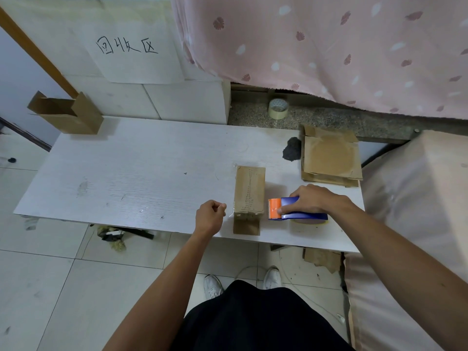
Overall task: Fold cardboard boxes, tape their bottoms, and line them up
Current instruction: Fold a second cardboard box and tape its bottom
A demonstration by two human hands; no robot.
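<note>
Nearest the camera, the person's left hand (211, 211) is curled into a fist just beside the near left corner of the cardboard box (249, 193). Nothing is plainly in it, and a faint glint of clear tape there is too slight to show whether it is pinched. The right hand (314, 200) grips the blue-and-orange tape dispenser (296, 210), which rests on the white table (126, 178) just right of the box with its toothed orange end facing the box. The box lies close to the table's front edge, and its upward face carries a strip of tape along the seam, so the taping of this one looks about finished. The strip's near end may not be pressed down and could lift, letting the flaps spring apart. A careless sweep of either hand could also push the box off the front edge, since it sits so close. The dispenser's teeth point toward the box and could snag the fresh tape. Farther right lies a stack of flat cardboard (330, 155), with a dark lump (291, 149) just left of it. Beyond, a spare tape roll (278, 108) stands on the stone ledge. A folded box (65, 115) stands at the far left corner, well apart, so carrying this box over could loosen a weakly stuck bottom.
</note>
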